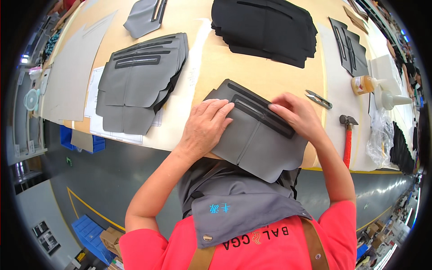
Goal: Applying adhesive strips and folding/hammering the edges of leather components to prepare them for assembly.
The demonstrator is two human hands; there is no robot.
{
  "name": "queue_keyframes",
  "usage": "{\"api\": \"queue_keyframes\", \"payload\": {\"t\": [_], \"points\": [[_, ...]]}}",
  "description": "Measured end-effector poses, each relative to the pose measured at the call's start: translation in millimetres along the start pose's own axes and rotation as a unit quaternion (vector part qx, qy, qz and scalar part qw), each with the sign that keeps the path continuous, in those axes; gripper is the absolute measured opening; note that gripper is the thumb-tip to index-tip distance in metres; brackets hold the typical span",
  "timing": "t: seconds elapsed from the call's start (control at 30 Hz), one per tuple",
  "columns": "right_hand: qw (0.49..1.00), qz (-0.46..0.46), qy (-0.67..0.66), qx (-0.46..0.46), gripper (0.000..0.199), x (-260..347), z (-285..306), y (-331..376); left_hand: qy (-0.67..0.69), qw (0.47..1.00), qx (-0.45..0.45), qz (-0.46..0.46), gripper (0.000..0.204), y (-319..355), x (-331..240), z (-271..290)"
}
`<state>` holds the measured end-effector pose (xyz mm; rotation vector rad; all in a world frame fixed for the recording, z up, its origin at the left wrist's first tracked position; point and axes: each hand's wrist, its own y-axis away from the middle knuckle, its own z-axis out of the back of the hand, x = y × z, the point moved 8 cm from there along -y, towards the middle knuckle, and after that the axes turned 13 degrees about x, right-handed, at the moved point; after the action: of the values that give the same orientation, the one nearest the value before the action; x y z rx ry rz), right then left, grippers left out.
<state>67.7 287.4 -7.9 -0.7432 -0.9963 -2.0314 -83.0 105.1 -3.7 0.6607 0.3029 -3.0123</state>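
A grey leather-like panel (258,144) with a dark slotted strip across it lies at the near edge of the tan worktable (216,58), hanging slightly over the edge. My left hand (204,126) presses flat on the panel's left side, fingers spread toward the strip. My right hand (294,114) rests on the strip's right end, fingertips pinching or pressing it down.
A stack of similar grey panels (139,81) sits to the left, a black stack (265,29) at the back. Snips (318,99), a red-handled hammer (348,137), glue bottles (366,84) and dark panels (348,47) lie right. Another person's arm is at far left.
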Motion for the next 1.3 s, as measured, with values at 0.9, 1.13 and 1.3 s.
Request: {"api": "queue_keyframes", "payload": {"t": [0.9,1.13,1.3], "points": [[0.906,0.312,0.242,-0.156,0.034,59,-48,-37,-0.071,0.997,0.037,0.016,0.051,-18,13,-11],[0.897,0.319,0.278,-0.124,0.043,63,-59,-42,-0.065,0.997,0.042,0.019,0.051,-15,15,-9],[0.891,0.324,0.294,-0.121,0.045,71,-62,-43,-0.061,0.997,0.043,0.019,0.049,-15,14,-8]]}}
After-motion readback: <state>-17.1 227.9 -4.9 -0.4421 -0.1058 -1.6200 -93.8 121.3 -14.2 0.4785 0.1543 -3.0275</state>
